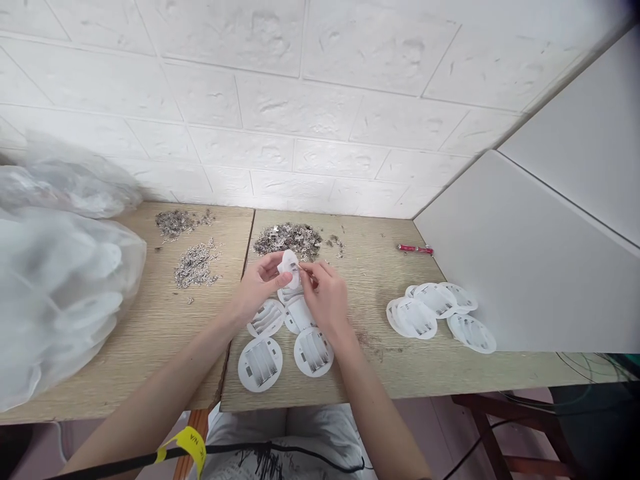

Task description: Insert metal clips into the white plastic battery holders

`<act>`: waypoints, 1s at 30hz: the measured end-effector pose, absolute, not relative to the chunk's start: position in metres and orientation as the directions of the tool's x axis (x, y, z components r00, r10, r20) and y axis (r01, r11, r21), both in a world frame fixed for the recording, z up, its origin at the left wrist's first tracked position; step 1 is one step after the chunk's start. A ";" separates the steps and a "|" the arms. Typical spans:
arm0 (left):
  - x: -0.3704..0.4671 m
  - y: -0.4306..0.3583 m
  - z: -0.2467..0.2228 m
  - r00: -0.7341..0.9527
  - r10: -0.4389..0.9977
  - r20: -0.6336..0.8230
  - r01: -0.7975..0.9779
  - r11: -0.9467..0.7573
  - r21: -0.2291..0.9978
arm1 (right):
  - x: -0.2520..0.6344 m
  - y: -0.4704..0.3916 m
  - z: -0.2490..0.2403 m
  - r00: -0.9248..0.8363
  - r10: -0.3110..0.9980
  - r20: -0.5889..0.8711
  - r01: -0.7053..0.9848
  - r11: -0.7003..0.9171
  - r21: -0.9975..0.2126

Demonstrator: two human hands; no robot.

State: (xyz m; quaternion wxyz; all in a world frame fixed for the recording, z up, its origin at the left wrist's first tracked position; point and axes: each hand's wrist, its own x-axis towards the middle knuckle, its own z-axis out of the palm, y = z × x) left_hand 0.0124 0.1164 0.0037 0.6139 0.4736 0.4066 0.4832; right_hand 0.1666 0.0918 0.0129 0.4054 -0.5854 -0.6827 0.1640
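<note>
My left hand holds a round white plastic piece tilted up above the table, its thumb across the face. My right hand has its thumb and fingers pinched together at the right edge of that piece; whatever sits between the fingertips is too small to name. Below the hands lie several white discs with ribbed slots, among them one at the lower left and one at the lower right. Just behind the hands is a pile of small metal parts.
Two more metal piles lie on the left table. A large plastic bag of white pieces stands far left. Overlapping discs lie right, a red tool behind them. A white wall backs the table, with a grey panel right.
</note>
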 end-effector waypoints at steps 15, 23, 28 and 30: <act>0.021 0.107 0.016 0.133 0.979 0.158 -0.014 -0.157 0.987 | 0.170 0.095 0.017 0.085 0.920 0.381 0.413 0.316 -0.854; 0.006 0.098 0.024 0.188 0.790 0.583 0.366 -0.607 0.705 | 0.167 0.075 0.019 -0.150 0.671 0.726 0.595 0.648 -0.476; 0.008 0.082 0.030 0.239 0.699 0.674 0.418 -0.701 0.578 | 0.169 0.059 0.019 -0.136 0.635 0.761 0.614 0.657 -0.438; 0.006 0.077 0.034 0.244 0.683 0.688 0.400 -0.717 0.570 | 0.169 0.053 0.020 -0.110 0.664 0.740 0.609 0.633 -0.478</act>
